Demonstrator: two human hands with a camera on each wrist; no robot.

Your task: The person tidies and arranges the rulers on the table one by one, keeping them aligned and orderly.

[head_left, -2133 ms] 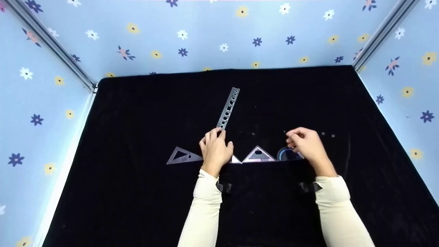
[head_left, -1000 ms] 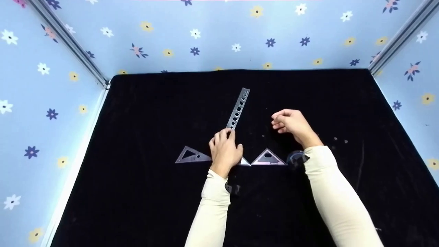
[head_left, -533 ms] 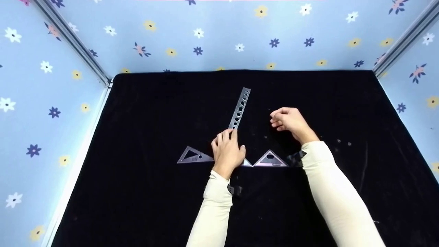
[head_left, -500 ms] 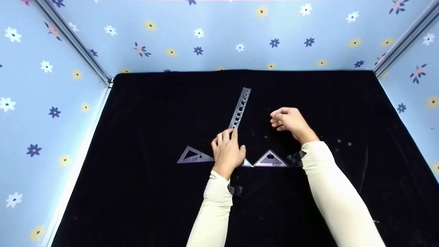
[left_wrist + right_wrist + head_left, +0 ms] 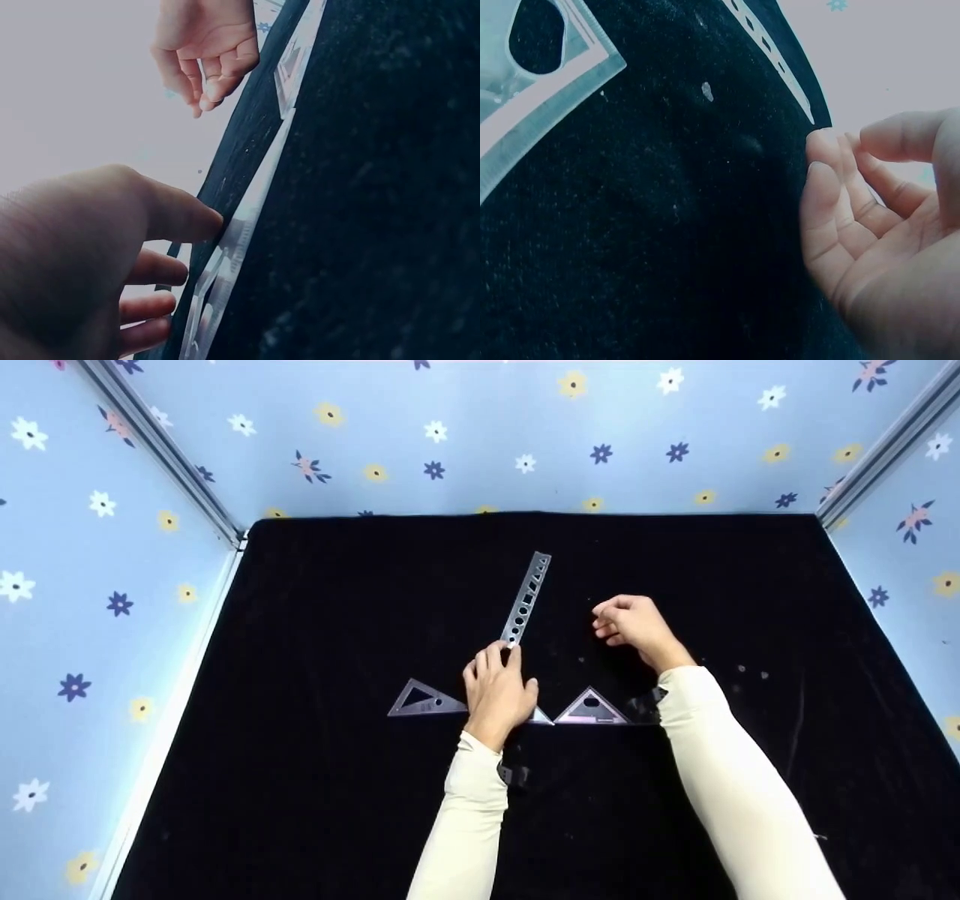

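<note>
A clear stencil ruler (image 5: pixel 526 598) with cut-out shapes lies slanted on the black cloth. My left hand (image 5: pixel 499 686) touches its lower end with the fingertips; in the left wrist view the thumb stands apart from the fingers. Under that hand lies a clear set square (image 5: pixel 541 717), mostly covered. To its left is another set square (image 5: pixel 424 699), and to its right a third (image 5: pixel 591 709) with an oval hole. Right of the ruler hovers my right hand (image 5: pixel 634 630), fingers loosely curled with nothing visible in them. My right wrist and its camera hide the protractor.
Black cloth (image 5: pixel 337 795) covers the table. Pale specks (image 5: pixel 752 671) lie on it beyond the right forearm, and a small bit (image 5: pixel 707 91) shows close up in the right wrist view. Flowered blue walls (image 5: pixel 450 435) enclose the back and sides.
My right hand moved from above the protractor forward and left, then stayed still. The ruler has shifted very slightly at the left fingertips, and its lower end now shows. The head view swung a little left.
</note>
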